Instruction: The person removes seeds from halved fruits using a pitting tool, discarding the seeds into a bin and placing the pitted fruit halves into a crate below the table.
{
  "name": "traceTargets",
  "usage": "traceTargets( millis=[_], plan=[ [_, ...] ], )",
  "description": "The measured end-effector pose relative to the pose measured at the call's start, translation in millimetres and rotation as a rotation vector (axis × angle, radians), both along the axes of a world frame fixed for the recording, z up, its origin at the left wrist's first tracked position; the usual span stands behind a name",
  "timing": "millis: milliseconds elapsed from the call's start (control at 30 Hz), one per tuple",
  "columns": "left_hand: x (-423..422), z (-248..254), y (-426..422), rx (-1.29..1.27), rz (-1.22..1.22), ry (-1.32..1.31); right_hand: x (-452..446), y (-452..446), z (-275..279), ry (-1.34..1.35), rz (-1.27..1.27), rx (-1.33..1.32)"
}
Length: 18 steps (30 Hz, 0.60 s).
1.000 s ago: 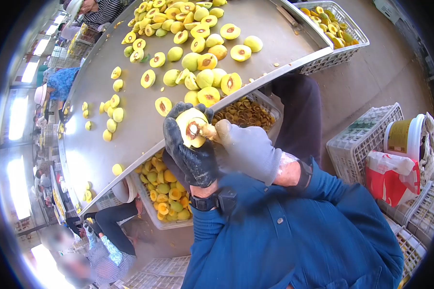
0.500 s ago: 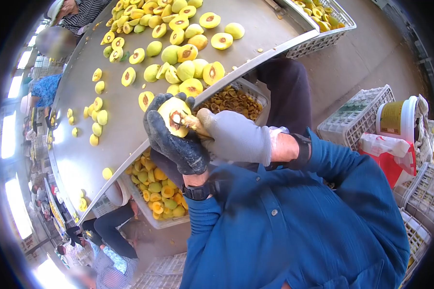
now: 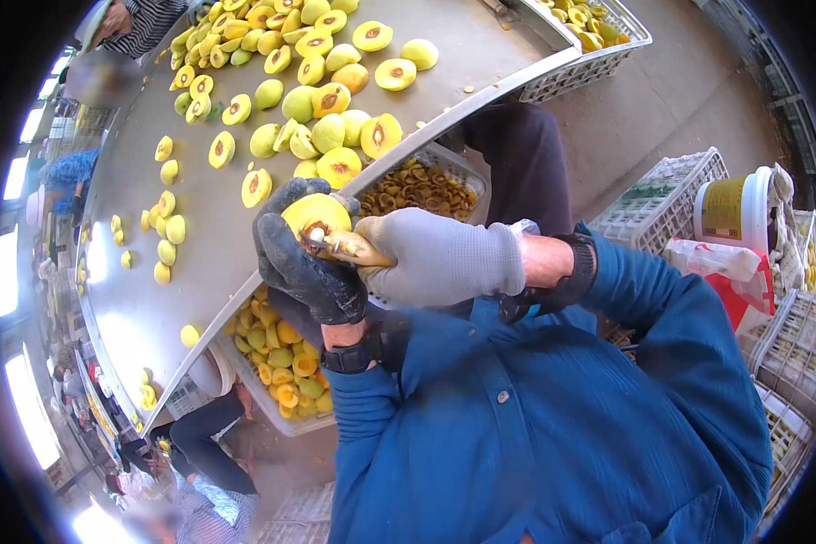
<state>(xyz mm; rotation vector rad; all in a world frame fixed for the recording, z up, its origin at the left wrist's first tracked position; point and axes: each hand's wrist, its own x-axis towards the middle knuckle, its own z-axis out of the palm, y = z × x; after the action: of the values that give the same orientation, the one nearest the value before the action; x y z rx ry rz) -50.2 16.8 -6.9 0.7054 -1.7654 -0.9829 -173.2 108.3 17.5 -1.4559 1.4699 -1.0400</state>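
My left hand (image 3: 304, 263), in a dark, stained glove, is wrapped round a halved yellow fruit (image 3: 322, 216) with its cut side up. In a grey glove, my right hand (image 3: 444, 254) grips a small tool (image 3: 363, 249) with a wooden-looking handle. The tool's metal end is at the pit in the middle of the fruit half. Both hands are close together, just off the edge of the metal table (image 3: 204, 299). Beyond them on the table lie several fruit halves (image 3: 339, 168).
Under the table edge stand a crate of hollowed halves (image 3: 286, 399) and a crate of brown pits (image 3: 476, 177). Another fruit crate (image 3: 639, 36) is at the top right. Crates (image 3: 666, 204), a white bucket (image 3: 734, 210) and a red bag (image 3: 743, 290) stand right. Other people sit left.
The view has shifted, so the table and crates appear further left. My right hand has turned, and the tool now lies flatter across the fruit half. My left hand keeps its hold.
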Motion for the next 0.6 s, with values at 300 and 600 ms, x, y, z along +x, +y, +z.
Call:
traceTargets(
  millis=[300,600],
  plan=[
    [-5.6,12.1,-5.6,0.316,-0.218,0.283,0.6,6.8,1.2,-0.531,0.174,0.247],
    [6.5,36.4,-24.3,0.102,-0.652,-0.047,-20.2,15.4,18.6,-0.555,0.344,0.542]
  ],
)
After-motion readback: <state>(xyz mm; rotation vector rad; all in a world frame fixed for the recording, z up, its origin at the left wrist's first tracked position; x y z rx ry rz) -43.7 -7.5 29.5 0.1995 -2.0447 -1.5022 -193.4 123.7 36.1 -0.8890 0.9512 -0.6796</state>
